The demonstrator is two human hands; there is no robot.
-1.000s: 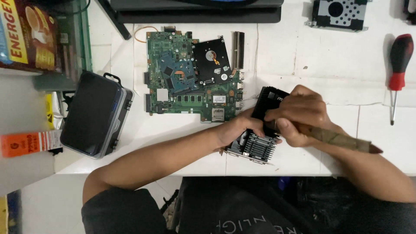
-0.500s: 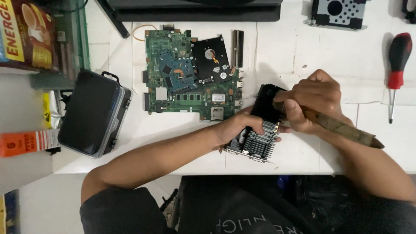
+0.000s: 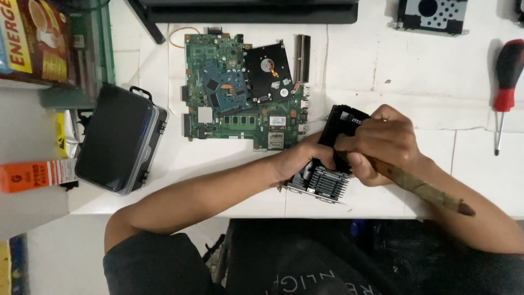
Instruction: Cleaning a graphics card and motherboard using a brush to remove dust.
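The left hand (image 3: 297, 159) grips the left side of a black card (image 3: 333, 158) with a finned heatsink, fingers clamped on it, at the front edge of the white bench (image 3: 382, 71). The right hand (image 3: 382, 143) is wrapped around a brown-handled tool (image 3: 420, 187) whose working end, hidden by the fingers, meets the card's top. Just behind the card lies a green board (image 3: 234, 104) carrying a drive (image 3: 267, 74). A red screwdriver (image 3: 505, 90) lies well to the right, a dark case (image 3: 117, 139) to the left.
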